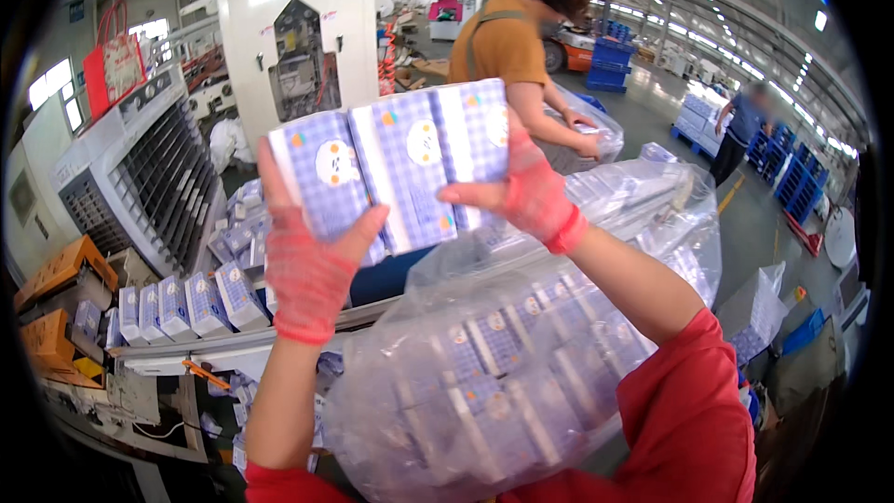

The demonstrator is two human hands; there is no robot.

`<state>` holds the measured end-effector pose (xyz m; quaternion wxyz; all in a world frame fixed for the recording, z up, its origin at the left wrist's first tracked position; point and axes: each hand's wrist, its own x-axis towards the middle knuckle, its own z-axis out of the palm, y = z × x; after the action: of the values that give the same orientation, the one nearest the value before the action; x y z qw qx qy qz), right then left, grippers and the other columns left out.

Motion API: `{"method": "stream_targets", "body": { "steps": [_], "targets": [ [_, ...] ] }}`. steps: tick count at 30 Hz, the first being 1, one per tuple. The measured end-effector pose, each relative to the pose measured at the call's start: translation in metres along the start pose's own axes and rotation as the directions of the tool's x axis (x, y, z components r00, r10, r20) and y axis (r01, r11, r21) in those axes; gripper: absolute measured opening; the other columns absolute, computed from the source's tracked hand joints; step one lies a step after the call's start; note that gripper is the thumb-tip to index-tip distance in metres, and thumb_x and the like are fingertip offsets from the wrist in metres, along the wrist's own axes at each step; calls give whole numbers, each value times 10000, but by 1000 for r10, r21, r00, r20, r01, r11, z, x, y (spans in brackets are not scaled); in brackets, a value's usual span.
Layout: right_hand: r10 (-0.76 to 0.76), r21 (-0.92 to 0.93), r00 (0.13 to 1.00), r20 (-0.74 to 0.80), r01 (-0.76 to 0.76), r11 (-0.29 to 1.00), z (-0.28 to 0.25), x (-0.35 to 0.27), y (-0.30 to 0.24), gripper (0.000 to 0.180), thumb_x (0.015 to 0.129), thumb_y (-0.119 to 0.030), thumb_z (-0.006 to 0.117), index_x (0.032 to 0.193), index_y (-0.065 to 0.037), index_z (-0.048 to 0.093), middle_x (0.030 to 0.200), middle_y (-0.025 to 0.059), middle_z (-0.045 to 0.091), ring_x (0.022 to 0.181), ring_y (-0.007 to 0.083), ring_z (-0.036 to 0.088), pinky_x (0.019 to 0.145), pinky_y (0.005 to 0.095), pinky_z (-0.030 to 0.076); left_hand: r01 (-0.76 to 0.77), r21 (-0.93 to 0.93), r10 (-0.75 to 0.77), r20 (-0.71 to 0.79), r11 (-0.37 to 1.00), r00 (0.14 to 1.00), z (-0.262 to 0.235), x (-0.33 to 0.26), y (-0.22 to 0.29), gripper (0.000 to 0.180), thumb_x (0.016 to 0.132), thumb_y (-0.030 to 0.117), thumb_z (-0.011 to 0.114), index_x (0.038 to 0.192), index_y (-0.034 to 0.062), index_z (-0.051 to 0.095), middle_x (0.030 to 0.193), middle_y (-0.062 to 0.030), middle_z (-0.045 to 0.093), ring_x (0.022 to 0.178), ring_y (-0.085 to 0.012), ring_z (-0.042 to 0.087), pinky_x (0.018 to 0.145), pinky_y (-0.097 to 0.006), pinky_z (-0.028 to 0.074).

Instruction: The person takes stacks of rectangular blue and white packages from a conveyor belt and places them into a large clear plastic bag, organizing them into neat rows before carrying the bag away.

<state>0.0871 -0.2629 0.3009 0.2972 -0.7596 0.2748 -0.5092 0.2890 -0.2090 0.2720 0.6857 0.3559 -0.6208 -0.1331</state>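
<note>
Packs (396,172): three, lilac checked, white round motif, clamped between left hand (312,270), right hand (531,191).

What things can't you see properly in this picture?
- Head view: the left hand palm and right hand fingertips are hidden behind the purple checked packs they hold.
- The packs inside the big clear bag are blurred by crinkled plastic.
- The co-worker's hands are partly hidden in another bag.
- The far person is blurred and small.
</note>
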Motion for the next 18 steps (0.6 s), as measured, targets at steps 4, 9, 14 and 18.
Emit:
{"method": "stream_targets", "body": {
  "steps": [4,9,14,18],
  "targets": [
    [-253,-115,961,-114,241,964,-35,-59,-43,979,533,-239,783,1248,2,161,1125,128,436,1042,196,433,864,313,356,-304,321,285,104,897,953,15,-17,88,1052,567,164,738,1290,-10,-6,1219,-227,301,1076,-291,392,899,-331,331],
    [-259,-191,955,-143,230,954,-71,-119,-54,963,543,-241,776,1245,-7,159,1125,134,427,1040,216,439,864,328,353,-235,304,190,170,923,967,47,-54,126,1074,560,179,744,1284,-27,-23,1213,-233,294,1078,-288,383,901,-324,318],
    [-185,-216,981,-65,168,962,-95,-178,-56,986,546,-231,772,1259,-3,130,1182,145,365,1087,235,389,890,333,326,-38,280,-14,183,959,983,73,-111,149,1087,567,213,742,1290,-3,-41,1250,-194,243,1106,-256,344,918,-331,290],
    [-120,-69,993,-7,119,990,-104,-204,-59,1005,551,-217,768,1275,-9,103,1214,137,324,1138,232,324,934,335,271,87,230,-124,155,969,980,80,-151,154,1094,553,190,741,1283,-11,-49,1229,-189,267,1087,-247,360,905,-327,298]
  ]
}}
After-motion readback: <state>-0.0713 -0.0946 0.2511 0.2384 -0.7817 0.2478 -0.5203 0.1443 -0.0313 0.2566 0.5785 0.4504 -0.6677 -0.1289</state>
